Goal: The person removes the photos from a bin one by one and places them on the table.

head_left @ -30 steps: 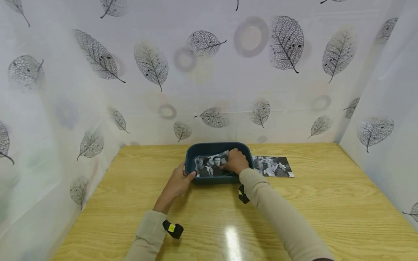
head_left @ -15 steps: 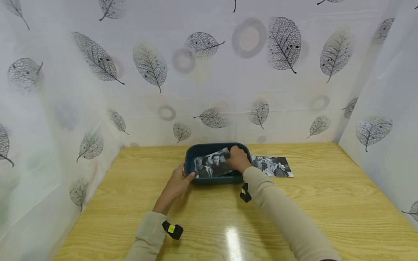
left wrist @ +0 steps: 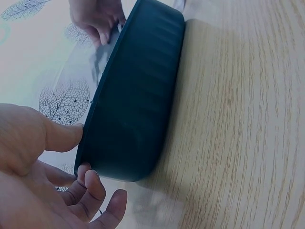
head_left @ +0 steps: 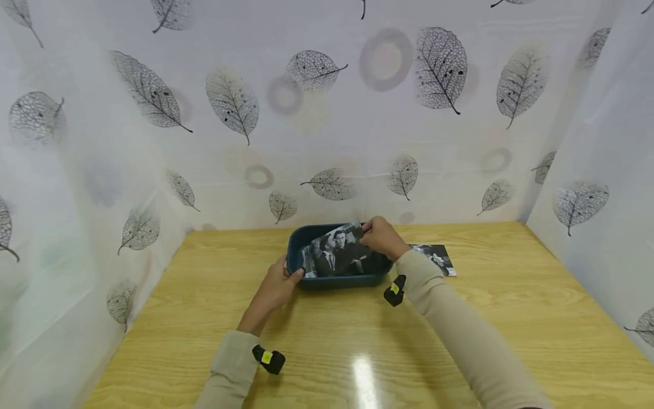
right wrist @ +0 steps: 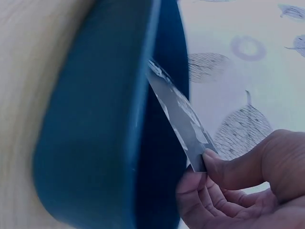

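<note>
Wooden table, photograph pinched in right hand

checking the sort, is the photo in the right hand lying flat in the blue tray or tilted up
Tilted up. The right hand pinches the photo's far corner, raising it above the blue tray's rim; its near-left end stays inside.

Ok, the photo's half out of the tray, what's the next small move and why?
Probably lift the photo a little higher and draw it right. The right hand pinches its upper right corner, but its lower left edge is still inside the tray. The left hand steadies the tray's near left corner, and another photo already lies flat on the table, right of the tray.
</note>
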{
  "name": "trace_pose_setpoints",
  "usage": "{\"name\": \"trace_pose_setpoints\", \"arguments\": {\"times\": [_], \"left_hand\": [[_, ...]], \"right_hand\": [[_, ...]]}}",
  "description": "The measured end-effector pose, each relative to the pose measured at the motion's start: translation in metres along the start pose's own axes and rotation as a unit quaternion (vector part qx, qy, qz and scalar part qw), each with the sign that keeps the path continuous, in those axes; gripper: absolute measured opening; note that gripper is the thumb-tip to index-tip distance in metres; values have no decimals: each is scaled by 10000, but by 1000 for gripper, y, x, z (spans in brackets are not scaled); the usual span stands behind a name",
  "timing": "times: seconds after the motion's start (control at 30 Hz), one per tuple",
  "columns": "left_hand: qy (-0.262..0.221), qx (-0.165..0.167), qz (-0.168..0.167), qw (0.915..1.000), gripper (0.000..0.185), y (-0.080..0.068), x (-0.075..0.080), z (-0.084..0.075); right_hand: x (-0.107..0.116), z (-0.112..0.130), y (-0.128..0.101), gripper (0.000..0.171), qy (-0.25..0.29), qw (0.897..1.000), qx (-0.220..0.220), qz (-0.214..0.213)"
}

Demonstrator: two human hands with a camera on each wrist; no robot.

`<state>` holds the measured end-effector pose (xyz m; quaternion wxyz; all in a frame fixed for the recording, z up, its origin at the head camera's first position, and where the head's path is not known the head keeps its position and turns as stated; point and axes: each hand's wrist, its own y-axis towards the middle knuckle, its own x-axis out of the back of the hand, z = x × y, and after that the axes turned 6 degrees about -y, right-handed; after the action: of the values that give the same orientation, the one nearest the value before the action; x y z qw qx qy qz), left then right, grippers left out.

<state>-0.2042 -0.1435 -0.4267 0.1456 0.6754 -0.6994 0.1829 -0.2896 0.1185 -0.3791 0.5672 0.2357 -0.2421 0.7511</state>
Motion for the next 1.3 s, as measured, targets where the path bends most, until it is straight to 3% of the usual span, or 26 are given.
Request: {"name": "trace_pose_setpoints", "arguments": {"times": [0.23, 0.47, 0.67, 0.93, 1.3], "left_hand": [[80, 71, 70, 9999, 65, 0, 1, 2], [148, 99, 78, 9998, 65, 0, 4, 0], [144, 74, 4, 9999, 64, -1, 6, 1], [99, 46, 34, 9999, 63, -3, 9, 1], [105, -70, 38, 9999, 60, -2, 8, 3]], "right_hand": [[41, -1, -10, 38, 184, 9998, -2, -31], [88, -18, -25, 45, 346, 9992, -212, -54], [123, -47, -42, 47, 312, 9988, -336, -197], [166, -89, -67, 51, -139, 9969, -647, -431], [196, -151, -103, 50, -334, 9937, -995, -387]]}}
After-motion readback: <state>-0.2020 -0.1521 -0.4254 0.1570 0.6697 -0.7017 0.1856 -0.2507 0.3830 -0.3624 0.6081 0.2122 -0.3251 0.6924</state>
